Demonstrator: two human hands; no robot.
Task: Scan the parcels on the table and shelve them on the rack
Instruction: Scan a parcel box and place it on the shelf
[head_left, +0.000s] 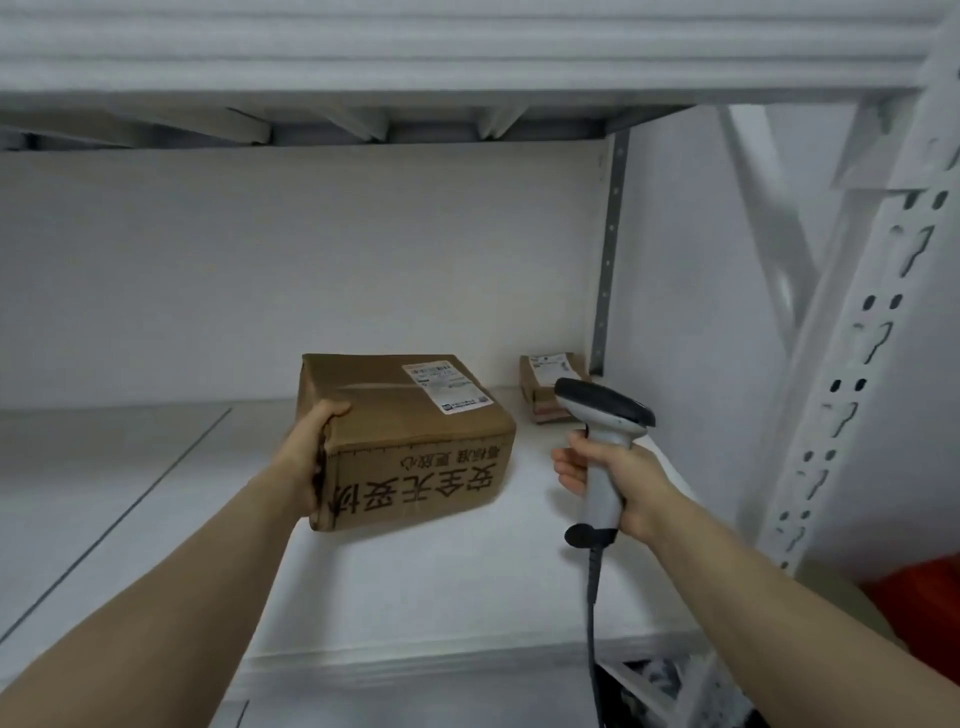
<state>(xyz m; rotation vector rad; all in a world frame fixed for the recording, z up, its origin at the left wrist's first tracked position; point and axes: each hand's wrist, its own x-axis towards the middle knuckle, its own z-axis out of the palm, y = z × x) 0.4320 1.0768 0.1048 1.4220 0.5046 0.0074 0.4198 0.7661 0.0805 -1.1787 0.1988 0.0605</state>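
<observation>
Brown cardboard parcel (410, 436) sits on the white shelf (415, 597) of the rack, left of centre, white shipping label (447, 387) on its top face, black printed characters upside down on the near face. Left hand (306, 457) grasps the parcel's left side, thumb over the top edge; whether the base lies fully flat on the shelf is unclear from this angle. Right hand (618, 483), just right of the parcel and apart from it, is clenched round the grip of a grey handheld scanner (605, 415), dark head pointing left and away, cable (592, 623) hanging down. Second, smaller labelled parcel (545, 382) rests in the shelf's back right corner. Perforated white rack upright (857, 364) at right; red object (919, 597) beyond it, lower right.
</observation>
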